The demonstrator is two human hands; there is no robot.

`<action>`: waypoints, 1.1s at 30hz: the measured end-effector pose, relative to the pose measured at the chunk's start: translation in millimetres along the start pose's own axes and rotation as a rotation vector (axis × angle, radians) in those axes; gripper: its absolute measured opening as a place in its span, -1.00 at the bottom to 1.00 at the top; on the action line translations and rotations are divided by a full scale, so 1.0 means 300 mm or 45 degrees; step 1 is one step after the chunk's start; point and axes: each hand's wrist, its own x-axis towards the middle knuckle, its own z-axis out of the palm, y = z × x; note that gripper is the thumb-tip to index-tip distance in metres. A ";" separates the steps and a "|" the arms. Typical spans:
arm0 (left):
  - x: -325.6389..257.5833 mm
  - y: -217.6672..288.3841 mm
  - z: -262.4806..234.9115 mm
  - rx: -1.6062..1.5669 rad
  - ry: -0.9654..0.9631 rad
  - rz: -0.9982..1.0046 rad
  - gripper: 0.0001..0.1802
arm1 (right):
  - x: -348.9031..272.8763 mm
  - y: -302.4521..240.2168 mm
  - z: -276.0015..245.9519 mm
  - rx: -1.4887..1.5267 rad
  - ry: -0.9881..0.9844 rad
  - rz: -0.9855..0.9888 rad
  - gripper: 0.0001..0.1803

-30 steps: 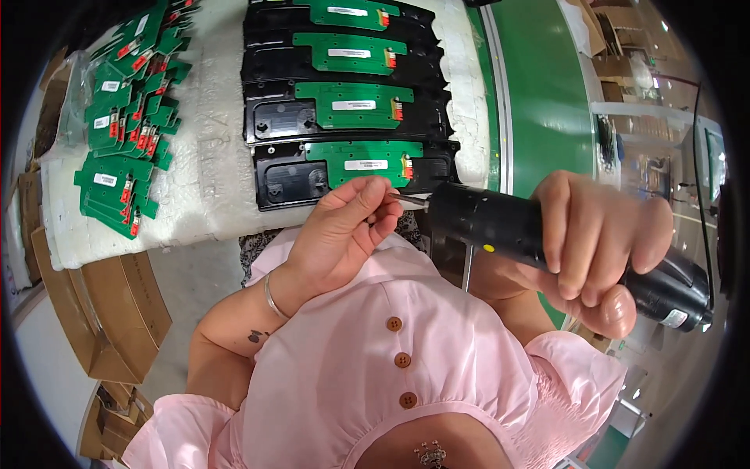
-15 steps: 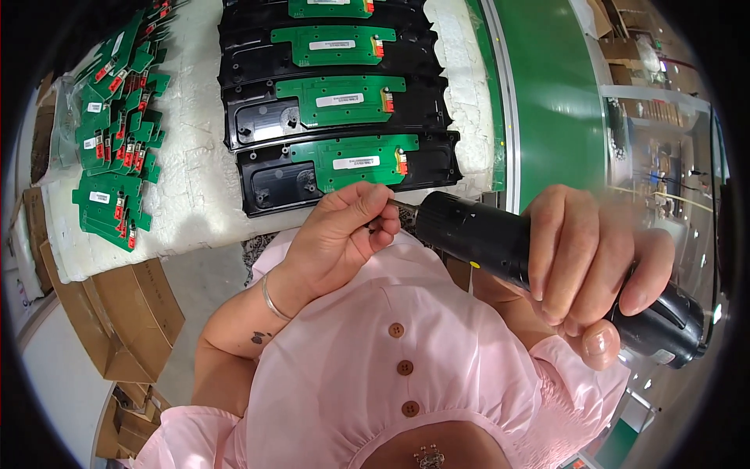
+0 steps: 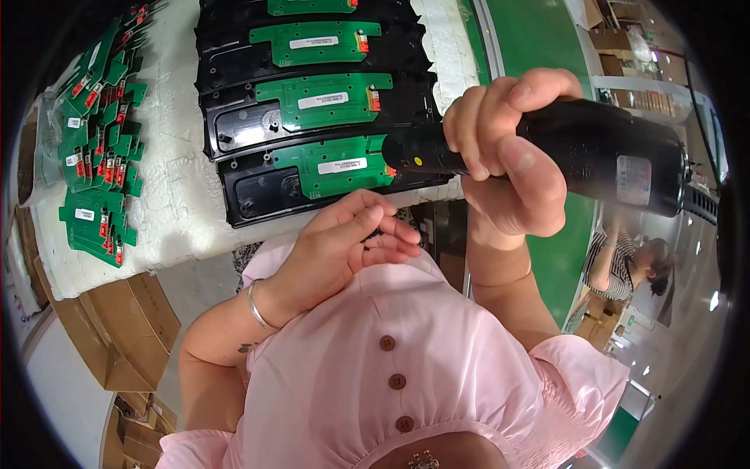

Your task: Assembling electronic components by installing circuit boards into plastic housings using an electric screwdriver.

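My right hand [image 3: 512, 152] grips a thick black electric screwdriver [image 3: 601, 152] and holds it raised, its tip end pointing left over the nearest black housing [image 3: 266, 191] with a green circuit board [image 3: 336, 166] in it. My left hand [image 3: 344, 246] is cupped just below that housing, fingers curled around some small dark parts [image 3: 373, 234] that I cannot make out. More black housings with green boards [image 3: 312, 105] lie in a row further back on the white padded bench [image 3: 183, 219].
A pile of loose green circuit boards [image 3: 98, 156] lies at the bench's left end. Cardboard boxes [image 3: 117, 328] stand under the bench on the left. A green conveyor belt [image 3: 539, 31] runs along the right. Another person [image 3: 629, 262] sits at the far right.
My right hand has lifted the screwdriver up and away from my left hand. My left hand has dropped below the housing's edge and cupped its fingers.
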 end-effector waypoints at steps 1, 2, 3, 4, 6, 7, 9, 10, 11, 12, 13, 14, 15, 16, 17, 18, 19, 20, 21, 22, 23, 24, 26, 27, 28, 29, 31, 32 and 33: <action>-0.002 0.004 0.000 0.004 -0.005 0.006 -0.72 | 0.002 0.001 0.001 -0.001 -0.005 -0.007 -0.67; -0.004 0.008 0.000 0.044 0.002 -0.046 -0.77 | 0.004 0.004 0.001 -0.001 -0.008 0.008 -0.67; -0.010 0.004 0.000 0.080 0.010 -0.105 -0.81 | -0.001 0.003 0.002 -0.003 -0.007 0.029 -0.67; -0.013 0.004 -0.002 0.053 0.015 -0.107 -0.80 | 0.002 0.004 0.004 0.001 -0.020 0.053 -0.67; -0.006 0.001 -0.018 0.120 0.028 -0.021 -0.80 | 0.013 0.010 0.004 0.004 -0.058 0.050 -0.68; -0.003 0.000 -0.022 0.188 0.043 0.068 -0.80 | 0.016 0.011 0.006 0.011 -0.097 0.045 -0.70; -0.001 -0.003 -0.009 0.085 0.127 0.071 -0.81 | 0.012 0.008 0.019 0.052 -0.095 0.072 -0.72; 0.002 0.001 0.004 0.049 0.166 0.085 -0.81 | 0.012 0.007 0.023 0.033 -0.105 0.082 -0.73; 0.003 0.004 0.011 0.013 0.206 0.100 -0.81 | 0.014 0.007 0.026 0.015 -0.114 0.091 -0.73; 0.003 0.006 0.010 0.010 0.208 0.104 -0.81 | 0.017 0.008 0.028 -0.012 -0.119 0.087 -0.73; 0.002 0.009 0.008 -0.009 0.204 0.092 -0.82 | 0.016 0.010 0.027 -0.010 -0.123 0.089 -0.73; 0.001 0.010 0.006 -0.027 0.199 0.080 -0.82 | 0.015 0.011 0.025 -0.008 -0.134 0.095 -0.73; 0.003 0.007 -0.004 -0.026 0.201 0.085 -0.82 | 0.017 0.014 0.024 -0.005 -0.145 0.096 -0.73; 0.007 -0.002 -0.021 -0.068 0.142 0.102 -0.82 | 0.019 0.014 0.026 -0.001 -0.149 0.093 -0.73; 0.010 -0.005 -0.029 -0.110 0.083 0.118 -0.82 | 0.020 0.013 0.031 0.019 -0.102 0.102 -0.72; 0.008 0.000 -0.024 -0.106 0.085 0.121 -0.82 | 0.021 0.012 0.035 0.038 -0.053 0.112 -0.72; 0.006 0.009 -0.014 -0.136 0.143 0.118 -0.82 | 0.028 0.005 0.022 0.042 -0.053 0.109 -0.72; 0.006 0.017 -0.008 -0.165 0.201 0.115 -0.82 | 0.040 -0.011 -0.009 0.151 -0.253 -0.018 -0.70; 0.016 0.019 0.004 -0.149 0.182 0.085 -0.82 | 0.039 -0.053 -0.052 0.232 -0.426 -0.154 -0.69; 0.017 0.019 0.000 -0.179 0.171 0.114 -0.83 | 0.048 -0.093 -0.070 0.355 -0.580 -0.155 -0.69; 0.016 0.020 -0.001 -0.206 0.157 0.142 -0.84 | 0.050 -0.132 -0.078 0.476 -0.732 -0.157 -0.68; 0.011 0.018 -0.005 -0.204 0.160 0.152 -0.84 | 0.031 -0.153 -0.072 0.401 -0.647 -0.167 -0.69; -0.006 0.007 -0.006 -0.226 0.156 0.187 -0.85 | -0.014 -0.176 -0.065 0.350 -0.530 -0.163 -0.71; -0.003 0.008 -0.005 -0.218 0.156 0.177 -0.85 | -0.023 -0.177 -0.065 0.349 -0.518 -0.169 -0.71; 0.003 0.003 -0.005 -0.222 0.148 0.167 -0.86 | -0.031 -0.176 -0.063 0.338 -0.465 -0.174 -0.71; 0.007 -0.007 -0.005 -0.227 0.142 0.158 -0.86 | -0.040 -0.177 -0.062 0.330 -0.412 -0.179 -0.71; 0.011 -0.024 -0.006 -0.260 0.135 0.114 -0.86 | -0.062 -0.175 -0.056 0.327 -0.385 -0.177 -0.71; 0.024 -0.020 -0.014 -0.277 0.100 0.118 -0.85 | -0.067 -0.166 -0.054 0.322 -0.354 -0.222 -0.71; 0.024 -0.031 -0.021 -0.314 0.077 0.131 -0.84 | -0.078 -0.161 -0.051 0.327 -0.333 -0.246 -0.71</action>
